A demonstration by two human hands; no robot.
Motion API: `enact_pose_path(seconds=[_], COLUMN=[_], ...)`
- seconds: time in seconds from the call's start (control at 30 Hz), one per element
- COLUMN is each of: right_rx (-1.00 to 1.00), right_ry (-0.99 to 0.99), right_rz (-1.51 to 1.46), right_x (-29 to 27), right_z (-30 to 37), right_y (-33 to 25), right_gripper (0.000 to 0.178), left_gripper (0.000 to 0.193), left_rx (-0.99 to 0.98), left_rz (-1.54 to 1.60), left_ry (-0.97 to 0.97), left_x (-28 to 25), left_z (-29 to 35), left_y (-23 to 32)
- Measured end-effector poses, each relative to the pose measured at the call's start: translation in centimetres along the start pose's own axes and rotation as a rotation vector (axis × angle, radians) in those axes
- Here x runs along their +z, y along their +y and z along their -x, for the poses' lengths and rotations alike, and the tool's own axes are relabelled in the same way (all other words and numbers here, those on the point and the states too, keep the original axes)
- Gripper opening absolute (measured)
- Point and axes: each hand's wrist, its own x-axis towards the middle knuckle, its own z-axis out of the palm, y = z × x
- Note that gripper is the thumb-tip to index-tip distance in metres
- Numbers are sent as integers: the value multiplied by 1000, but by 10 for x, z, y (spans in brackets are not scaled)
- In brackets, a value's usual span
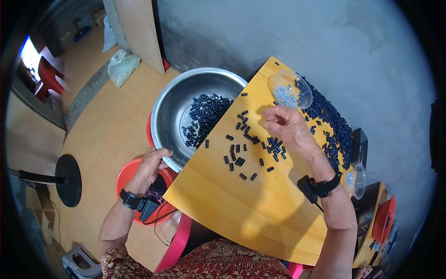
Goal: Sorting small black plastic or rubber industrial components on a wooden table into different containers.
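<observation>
A patterned shirt is filling the lower edge. The left hand is gripping the rim of a metal bowl; the right hand is curling above the table near a clear tub — whether it is pinching anything, I cannot tell. Small black pieces are lying in the bowl and across the table — a slack left grip could be risking a spill. The table's edge is hiding part of the bowl.

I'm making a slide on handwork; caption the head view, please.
Left hand gripping a metal bowl, right hand near a clear tub, black pieces scattered across the yellow table.
</observation>
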Motion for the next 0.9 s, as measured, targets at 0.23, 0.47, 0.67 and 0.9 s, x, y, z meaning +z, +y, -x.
enact_pose_path(seconds=[0.23,0.47,0.67,0.9], right_rx=[51,-24,-66,-146], right_ry=[-98,-118,-53,-147], right_rz=[325,407,382,478], right_x=[-33,-28,-28,-9], right_z=[54,75,80,81], right_y=[8,24,22,5], right_gripper=[11,16,15,10], left_gripper=[14,13,14,7], left_rx=[-18,-7,-1,5], left_rz=[9,36,54,71], left_ry=[4,-5,-2,16], left_x=[-3,-3,3,4], left_z=[-1,1,4,4], left_y=[-3,-2,0,0])
